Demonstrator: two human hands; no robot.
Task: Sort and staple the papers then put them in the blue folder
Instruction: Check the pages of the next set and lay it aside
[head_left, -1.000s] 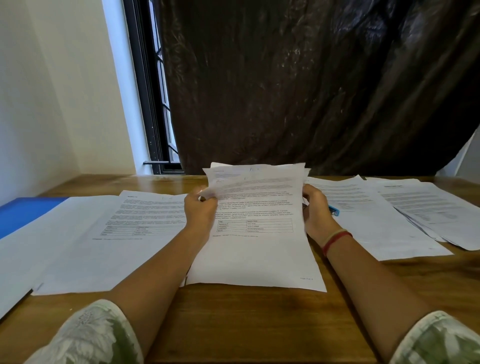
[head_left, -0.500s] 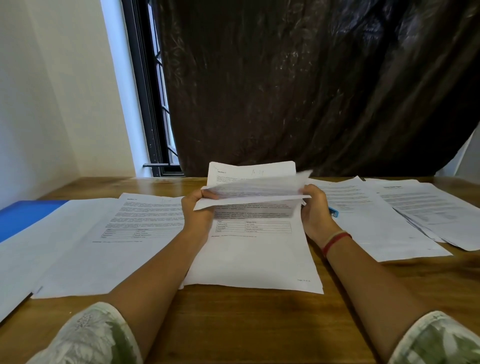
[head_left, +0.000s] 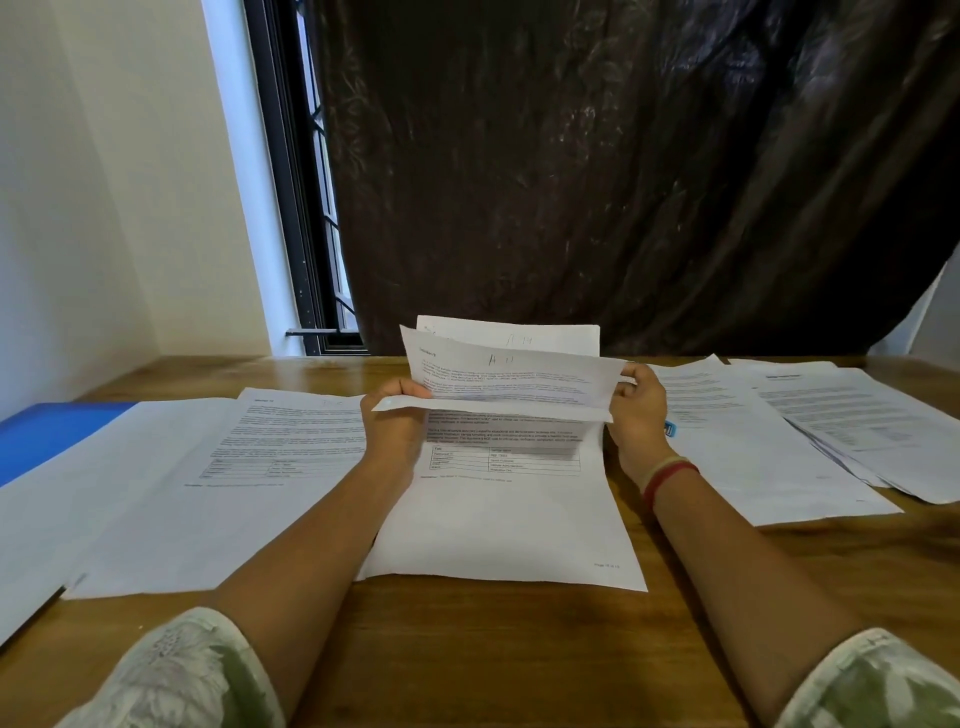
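Gripping the lifted printed sheets (head_left: 511, 374) mid-table (head_left: 467, 649): left hand (head_left: 395, 421), fingers curled on their left edge; right hand (head_left: 641, 410) pinching the right edge. Blue folder (head_left: 47, 436) lies at the table's left edge, partly under papers (head_left: 156, 493).

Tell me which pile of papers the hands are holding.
The middle pile, straight ahead: the left hand and right hand pinch its top pages, bent upward. The left papers and right papers lie flat, untouched.
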